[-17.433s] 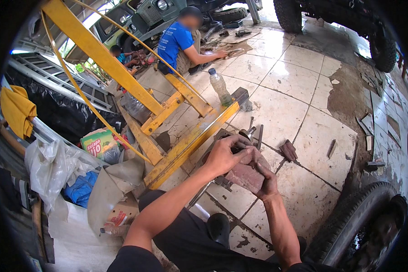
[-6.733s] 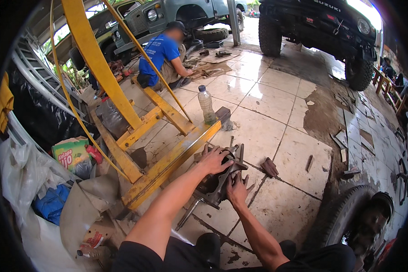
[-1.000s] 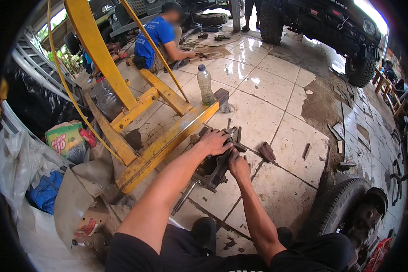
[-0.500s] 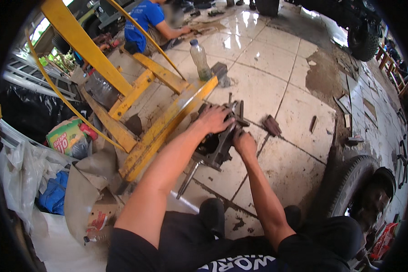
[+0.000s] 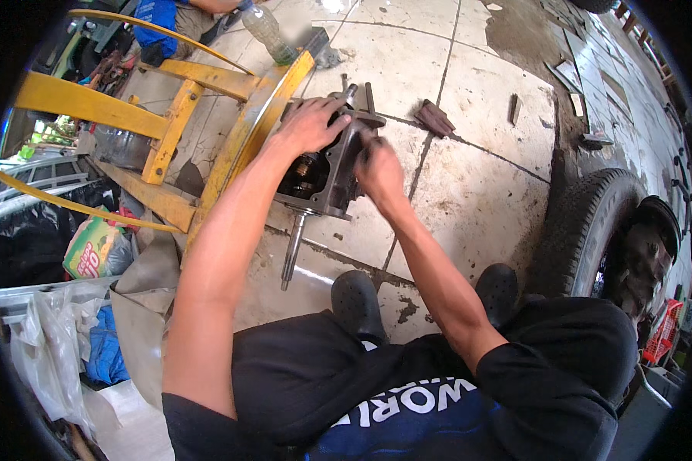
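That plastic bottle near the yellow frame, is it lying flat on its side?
No, the plastic bottle stands upright on the tiles beside the yellow frame.

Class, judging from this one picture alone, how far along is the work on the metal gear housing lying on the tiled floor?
Done: the gear housing lies open on the tiled floor, gears showing inside, its shaft pointing toward the person. In hand: the left hand rests on the housing's top edge; the right hand works at its right side, blurred. Left: it is not closed, and a dark loose part lies apart.
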Motion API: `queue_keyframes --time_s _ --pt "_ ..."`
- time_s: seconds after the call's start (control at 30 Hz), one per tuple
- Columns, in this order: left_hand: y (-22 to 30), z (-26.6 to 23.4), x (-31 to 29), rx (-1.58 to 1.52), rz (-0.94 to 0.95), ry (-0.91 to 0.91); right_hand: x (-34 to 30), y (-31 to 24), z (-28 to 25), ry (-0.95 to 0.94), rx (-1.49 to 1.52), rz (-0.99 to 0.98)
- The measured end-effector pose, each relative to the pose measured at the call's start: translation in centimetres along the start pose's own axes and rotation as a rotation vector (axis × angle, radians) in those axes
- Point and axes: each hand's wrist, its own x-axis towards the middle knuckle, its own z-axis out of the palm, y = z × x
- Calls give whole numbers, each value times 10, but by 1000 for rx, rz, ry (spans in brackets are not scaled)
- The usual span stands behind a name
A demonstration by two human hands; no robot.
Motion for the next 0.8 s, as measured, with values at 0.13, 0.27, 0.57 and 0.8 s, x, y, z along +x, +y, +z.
queue_keyframes --time_s 0.13,0.27,0.57,0.8 --pt "-1 4 5 22 -20 -37 32 2 -40 -136 -240 260" --pt "4 0 8 11 -17 -69 40 -7 -23 -81 -279 195" --pt "-4 6 8 -11 -39 -95 13 3 -8 -133 261 -112" --pt "-6 6 9 -30 -30 -96 -8 21 9 32 103 -214"
